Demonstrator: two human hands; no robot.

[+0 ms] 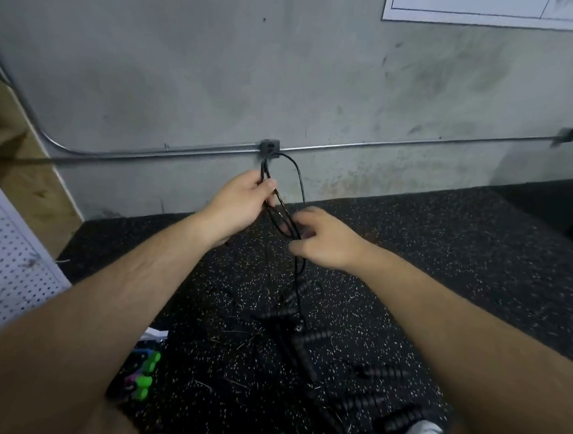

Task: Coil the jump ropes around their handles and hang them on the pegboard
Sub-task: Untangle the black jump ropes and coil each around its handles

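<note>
Pinching a looped black jump rope, the left hand is raised before the wall, and the right hand curls round its strands lower down. Open speckled floor lies ahead, with the pegboard at the left edge. At least five ribbed handles lie below, blurred.

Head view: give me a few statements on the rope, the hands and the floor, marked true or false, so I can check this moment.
1. The left hand grips loops of the black jump rope. True.
2. The rope already hangs on the pegboard. False: both hands are at it, and it is well apart from the pegboard at the left edge.
3. Ribbed black handles lie on the speckled floor. True.
4. The right hand rests on the wall conduit. False: the right hand is at the rope, lower than the left hand.
</note>
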